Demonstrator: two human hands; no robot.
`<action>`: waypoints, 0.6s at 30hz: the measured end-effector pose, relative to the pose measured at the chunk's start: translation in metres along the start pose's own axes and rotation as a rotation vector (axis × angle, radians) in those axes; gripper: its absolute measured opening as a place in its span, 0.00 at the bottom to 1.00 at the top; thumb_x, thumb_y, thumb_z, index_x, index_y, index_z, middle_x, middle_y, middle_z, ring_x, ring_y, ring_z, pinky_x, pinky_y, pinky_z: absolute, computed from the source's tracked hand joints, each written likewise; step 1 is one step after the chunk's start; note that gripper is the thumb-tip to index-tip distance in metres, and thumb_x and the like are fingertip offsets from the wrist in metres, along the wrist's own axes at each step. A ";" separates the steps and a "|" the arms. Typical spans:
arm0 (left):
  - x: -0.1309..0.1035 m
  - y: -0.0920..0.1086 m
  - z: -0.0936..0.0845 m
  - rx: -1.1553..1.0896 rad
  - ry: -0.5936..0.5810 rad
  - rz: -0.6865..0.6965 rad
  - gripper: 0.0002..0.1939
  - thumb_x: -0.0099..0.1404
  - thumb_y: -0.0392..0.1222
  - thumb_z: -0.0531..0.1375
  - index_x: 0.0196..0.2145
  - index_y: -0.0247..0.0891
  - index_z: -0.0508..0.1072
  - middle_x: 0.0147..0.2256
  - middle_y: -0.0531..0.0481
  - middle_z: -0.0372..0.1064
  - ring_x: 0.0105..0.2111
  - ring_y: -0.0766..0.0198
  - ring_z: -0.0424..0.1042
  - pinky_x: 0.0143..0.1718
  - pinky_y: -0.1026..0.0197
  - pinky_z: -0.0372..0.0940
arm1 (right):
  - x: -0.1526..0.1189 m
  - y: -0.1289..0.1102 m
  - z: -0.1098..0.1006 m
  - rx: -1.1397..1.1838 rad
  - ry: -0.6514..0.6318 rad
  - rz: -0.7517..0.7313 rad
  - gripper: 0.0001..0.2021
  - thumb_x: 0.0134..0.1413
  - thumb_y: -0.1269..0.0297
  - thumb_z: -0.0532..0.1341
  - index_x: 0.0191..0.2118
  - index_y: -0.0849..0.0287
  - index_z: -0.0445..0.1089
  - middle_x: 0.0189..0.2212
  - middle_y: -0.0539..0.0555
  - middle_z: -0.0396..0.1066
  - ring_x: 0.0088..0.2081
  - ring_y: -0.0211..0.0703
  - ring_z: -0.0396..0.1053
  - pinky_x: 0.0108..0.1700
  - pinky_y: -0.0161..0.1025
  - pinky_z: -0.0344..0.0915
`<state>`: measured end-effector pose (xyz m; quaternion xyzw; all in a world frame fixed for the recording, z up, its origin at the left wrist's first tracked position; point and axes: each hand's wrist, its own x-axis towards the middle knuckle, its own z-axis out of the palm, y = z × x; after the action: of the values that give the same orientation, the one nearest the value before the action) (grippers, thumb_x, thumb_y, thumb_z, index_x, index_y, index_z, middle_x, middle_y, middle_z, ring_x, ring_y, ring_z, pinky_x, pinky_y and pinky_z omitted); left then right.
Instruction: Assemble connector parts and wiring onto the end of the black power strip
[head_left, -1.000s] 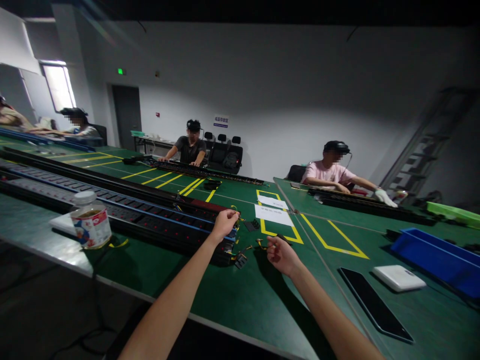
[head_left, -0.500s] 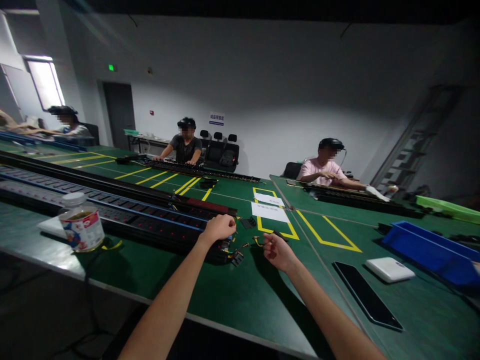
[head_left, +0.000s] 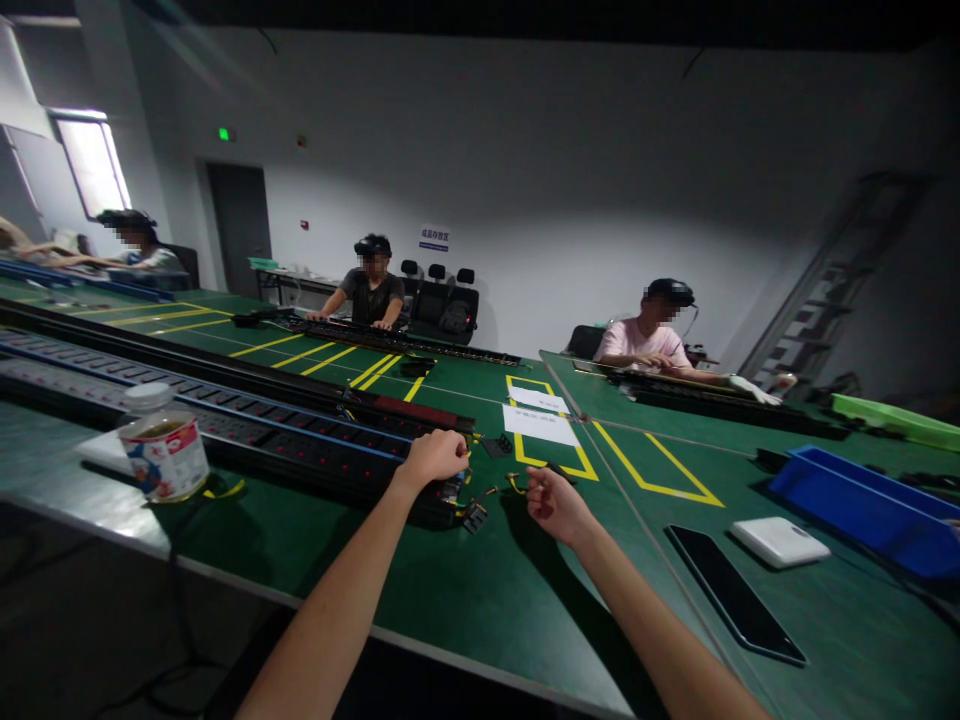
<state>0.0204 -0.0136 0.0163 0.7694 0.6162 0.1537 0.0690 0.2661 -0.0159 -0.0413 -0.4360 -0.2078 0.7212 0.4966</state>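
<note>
My left hand (head_left: 437,457) is closed, fingers curled down at the near right end of a long black rail unit (head_left: 330,452) with blue strips and rows of red dots. What its fingertips grip is hidden. Just to the right, my right hand (head_left: 555,503) is closed in a pinch, with a short yellow wire (head_left: 517,486) coming out at its fingertips. Between the hands, a small dark connector block (head_left: 475,516) on wires lies by the unit's end. Another black connector piece (head_left: 496,446) rests a little farther back.
White paper sheets (head_left: 540,424) lie ahead inside yellow tape. To the right are a phone (head_left: 735,592), a white box (head_left: 780,540) and a blue bin (head_left: 862,510). A jar (head_left: 163,450) stands left. Several co-workers sit across the green table (head_left: 450,610).
My left hand has shifted very slightly left. My right hand stays almost still. Across the table, the co-worker on the right has lowered a hand toward the black rail there.
</note>
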 end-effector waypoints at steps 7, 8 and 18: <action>-0.002 -0.001 0.001 -0.042 0.040 0.026 0.08 0.59 0.44 0.61 0.34 0.44 0.81 0.37 0.44 0.79 0.40 0.50 0.78 0.44 0.54 0.68 | -0.001 0.000 0.000 -0.016 -0.007 -0.010 0.11 0.52 0.72 0.65 0.28 0.56 0.59 0.18 0.43 0.59 0.15 0.27 0.54 0.14 0.26 0.51; -0.002 0.000 0.001 -0.044 0.046 0.024 0.08 0.59 0.44 0.61 0.33 0.44 0.80 0.37 0.44 0.79 0.40 0.50 0.78 0.44 0.54 0.68 | -0.002 0.000 0.001 -0.023 -0.009 -0.014 0.11 0.52 0.71 0.65 0.29 0.56 0.59 0.18 0.43 0.59 0.15 0.27 0.54 0.15 0.25 0.51; -0.002 0.009 0.010 0.006 0.059 0.135 0.09 0.62 0.44 0.59 0.34 0.43 0.79 0.37 0.44 0.79 0.39 0.52 0.77 0.45 0.55 0.68 | -0.002 0.001 0.002 -0.026 0.014 -0.024 0.10 0.52 0.72 0.64 0.29 0.57 0.61 0.18 0.43 0.60 0.15 0.27 0.54 0.15 0.26 0.50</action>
<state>0.0313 -0.0167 0.0091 0.8043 0.5653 0.1789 0.0378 0.2641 -0.0173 -0.0402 -0.4447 -0.2188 0.7095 0.5009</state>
